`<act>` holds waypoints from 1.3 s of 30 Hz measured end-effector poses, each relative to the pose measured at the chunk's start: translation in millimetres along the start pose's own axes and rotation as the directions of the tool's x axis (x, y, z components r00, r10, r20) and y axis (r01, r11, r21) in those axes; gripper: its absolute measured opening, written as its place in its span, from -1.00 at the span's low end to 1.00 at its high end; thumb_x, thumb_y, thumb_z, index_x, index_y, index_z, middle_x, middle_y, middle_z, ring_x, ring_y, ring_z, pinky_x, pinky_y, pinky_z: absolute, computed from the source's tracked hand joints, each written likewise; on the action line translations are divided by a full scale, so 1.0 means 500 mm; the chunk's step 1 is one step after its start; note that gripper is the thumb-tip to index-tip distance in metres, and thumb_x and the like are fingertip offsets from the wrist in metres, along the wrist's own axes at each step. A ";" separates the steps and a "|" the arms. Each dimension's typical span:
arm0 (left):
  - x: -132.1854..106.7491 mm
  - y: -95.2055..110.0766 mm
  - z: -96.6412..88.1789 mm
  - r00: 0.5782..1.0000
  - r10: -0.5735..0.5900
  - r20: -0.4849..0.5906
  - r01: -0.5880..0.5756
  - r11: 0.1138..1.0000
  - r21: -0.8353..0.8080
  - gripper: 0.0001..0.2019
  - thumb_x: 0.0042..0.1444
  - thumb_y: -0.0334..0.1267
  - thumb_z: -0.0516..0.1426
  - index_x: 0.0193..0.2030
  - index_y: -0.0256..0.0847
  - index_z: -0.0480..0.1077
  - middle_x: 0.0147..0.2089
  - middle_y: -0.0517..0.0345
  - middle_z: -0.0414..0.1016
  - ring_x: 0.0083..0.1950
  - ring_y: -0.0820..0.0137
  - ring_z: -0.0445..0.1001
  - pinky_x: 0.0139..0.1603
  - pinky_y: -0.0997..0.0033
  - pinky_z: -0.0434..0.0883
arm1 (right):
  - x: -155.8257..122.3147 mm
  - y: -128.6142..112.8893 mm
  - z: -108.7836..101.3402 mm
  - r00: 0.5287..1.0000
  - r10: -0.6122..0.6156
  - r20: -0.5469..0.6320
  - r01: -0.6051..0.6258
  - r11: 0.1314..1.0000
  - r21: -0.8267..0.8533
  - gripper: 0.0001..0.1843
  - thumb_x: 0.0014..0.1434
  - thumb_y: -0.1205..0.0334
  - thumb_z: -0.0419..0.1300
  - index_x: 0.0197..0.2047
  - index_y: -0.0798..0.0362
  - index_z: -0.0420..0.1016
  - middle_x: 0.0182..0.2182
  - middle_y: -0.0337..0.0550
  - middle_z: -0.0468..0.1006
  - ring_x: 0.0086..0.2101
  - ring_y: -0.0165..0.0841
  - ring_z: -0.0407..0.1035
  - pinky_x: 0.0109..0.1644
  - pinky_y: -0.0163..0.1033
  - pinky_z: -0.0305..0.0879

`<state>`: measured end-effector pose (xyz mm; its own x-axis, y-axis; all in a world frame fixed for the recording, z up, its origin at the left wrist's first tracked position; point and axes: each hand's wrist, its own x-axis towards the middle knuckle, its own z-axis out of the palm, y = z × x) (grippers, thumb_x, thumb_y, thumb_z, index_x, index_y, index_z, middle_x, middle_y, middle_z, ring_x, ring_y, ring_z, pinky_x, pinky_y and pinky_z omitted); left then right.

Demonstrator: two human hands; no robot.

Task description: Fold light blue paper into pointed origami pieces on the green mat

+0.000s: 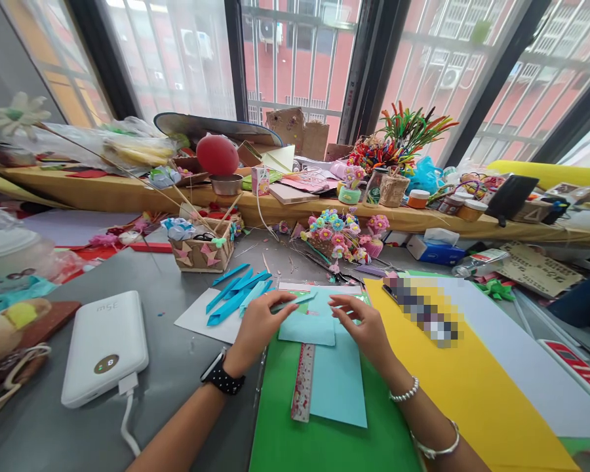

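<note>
My left hand (263, 322) pinches a narrow folded light-blue paper strip (305, 298) between thumb and fingers. To the right of the strip, my right hand (366, 322) hovers with its fingers bent and apart, holding nothing. Beneath both hands, light-blue paper sheets (341, 387) lie on a green sheet (285, 446), the smaller piece nearest the fingers. A patterned ruler (303, 383) rests along the left edge of the larger sheet. Beyond my left wrist, several blue folded paper strips (233, 295) are piled on white paper (196, 318).
A white power bank (105, 347) with a cable lies at left. Behind stand a decorated basket (204, 252) and a bunch of small craft flowers (332, 229). Yellow paper (452, 387) spreads at right, with a blue tissue box (435, 249) farther back. A cluttered ledge (177, 200) runs below the windows.
</note>
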<state>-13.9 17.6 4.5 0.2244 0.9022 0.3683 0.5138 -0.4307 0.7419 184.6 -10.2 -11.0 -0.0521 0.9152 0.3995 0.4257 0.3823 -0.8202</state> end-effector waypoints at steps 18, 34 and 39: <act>0.008 -0.026 -0.016 0.931 0.254 -0.262 -0.121 0.892 0.436 -0.73 0.04 -0.31 0.02 -0.08 -0.25 0.23 -0.09 -0.03 0.32 0.00 0.23 0.25 0.03 0.20 0.19 | -0.007 0.037 0.015 0.979 -0.070 0.194 0.147 0.898 -0.415 -0.78 -0.11 0.17 0.25 -0.39 0.06 0.34 -0.09 -0.01 0.34 -0.02 -0.17 0.14 0.03 -0.02 0.09; 0.004 -0.021 0.011 0.971 -0.204 0.128 0.227 0.952 -0.204 -0.76 -0.19 -0.31 0.15 -0.29 -0.25 0.36 -0.37 0.14 0.41 -0.36 0.39 0.40 -0.29 0.38 0.35 | -0.004 0.034 0.017 0.989 -0.008 0.148 0.044 0.970 -0.241 -0.68 -0.09 0.13 0.22 -0.24 0.04 0.33 -0.11 -0.01 0.36 -0.04 -0.18 0.18 0.03 -0.02 0.10; 0.011 -0.012 0.003 0.923 -0.374 0.096 0.372 0.796 -0.478 -0.74 -0.30 -0.23 0.23 -0.40 -0.27 0.38 -0.41 0.18 0.45 -0.30 0.36 0.42 -0.24 0.40 0.33 | 0.000 0.017 0.015 0.977 0.193 0.088 -0.206 0.961 0.183 -0.50 -0.10 0.10 0.23 -0.09 0.06 0.21 -0.27 -0.10 0.44 -0.29 -0.30 0.37 -0.24 -0.19 0.34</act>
<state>-14.5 25.1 1.4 0.0944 0.9955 0.0087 0.0969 -0.0179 0.9951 181.4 -6.0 -21.1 -0.0487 0.9793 0.1962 0.2544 0.2022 -0.9457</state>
